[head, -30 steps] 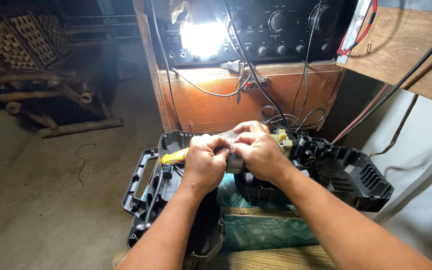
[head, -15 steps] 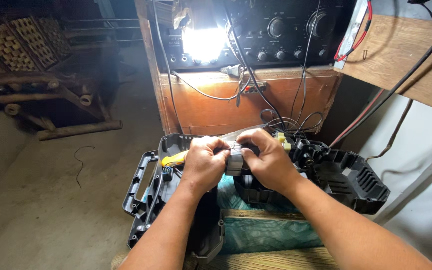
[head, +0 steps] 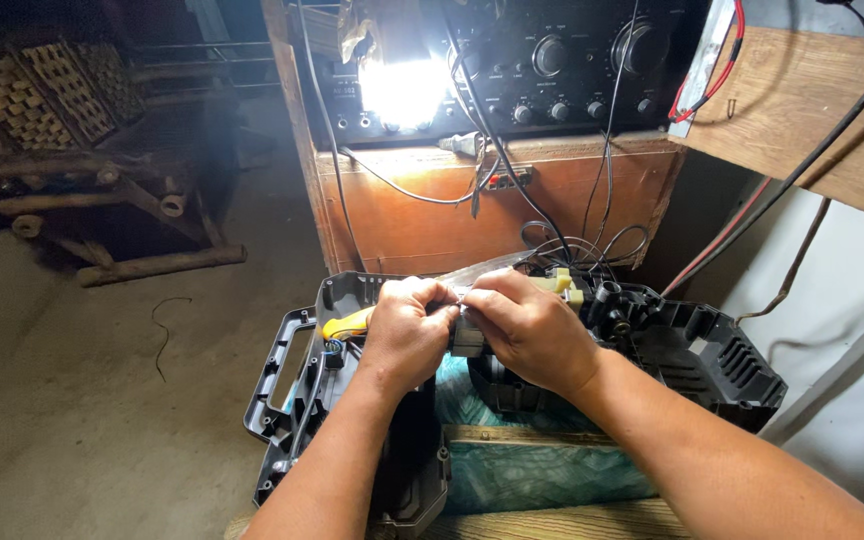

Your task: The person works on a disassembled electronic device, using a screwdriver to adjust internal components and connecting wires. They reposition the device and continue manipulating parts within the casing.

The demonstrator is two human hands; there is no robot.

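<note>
While over grey housing (head: 692, 350), left hand (head: 407, 330), right hand (head: 527, 330) pinch small part, possibly metal (head: 467, 335)

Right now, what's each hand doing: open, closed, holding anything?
Left hand: closed, pinching the small grey part between both hands.
Right hand: closed on the same part.

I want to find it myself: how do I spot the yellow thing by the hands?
Find the big black plastic shell lying open below the wooden cabinet. At its left part, just left of the left hand, a yellow handle pokes out. It is the only bright yellow curved piece among the dark grey plastic there.
</note>
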